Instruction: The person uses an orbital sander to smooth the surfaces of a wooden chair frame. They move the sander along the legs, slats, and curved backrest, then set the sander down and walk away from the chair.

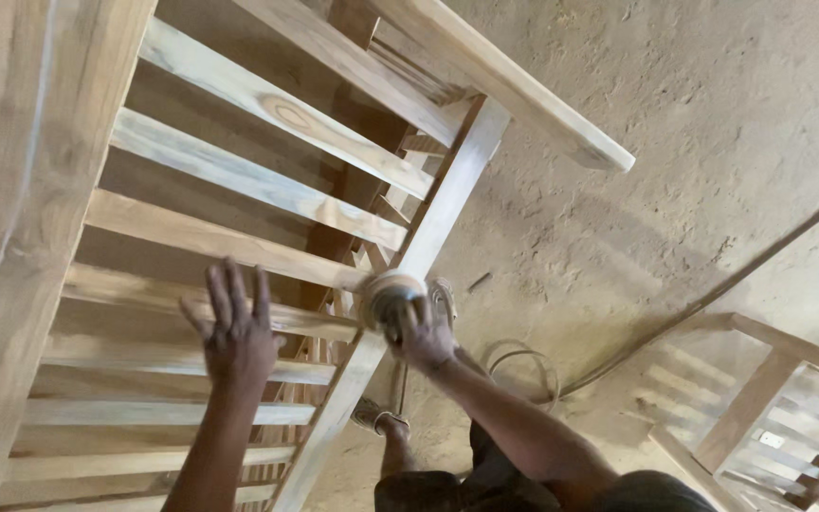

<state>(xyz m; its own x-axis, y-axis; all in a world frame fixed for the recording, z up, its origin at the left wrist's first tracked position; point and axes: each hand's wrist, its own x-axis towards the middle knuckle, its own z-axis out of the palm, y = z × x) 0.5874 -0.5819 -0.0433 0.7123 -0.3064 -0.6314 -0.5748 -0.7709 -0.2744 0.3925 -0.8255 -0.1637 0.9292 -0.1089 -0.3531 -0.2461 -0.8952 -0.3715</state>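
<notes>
Gripping tight with the right hand (426,334) on a small round sander (389,294) against the pale wooden slatted frame's (239,180) side rail, left hand (237,332) open flat on a slat, likely heavy, stiff and steady, best held by its rails.

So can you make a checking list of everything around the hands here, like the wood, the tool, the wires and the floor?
Surface: dusty concrete floor, sawdust-coloured.
Job's things: slatted wooden frame, pale bare wood; round sanding tool pressed at the frame's side rail.
Clutter: second slatted frame lying at lower right.
Hands: left hand spread flat on the slats; right hand gripping the sanding tool.
Cables: coiled cable on the floor, a line running off to the right.
Surroundings: person's sandalled foot below; nothing else seen.
</notes>
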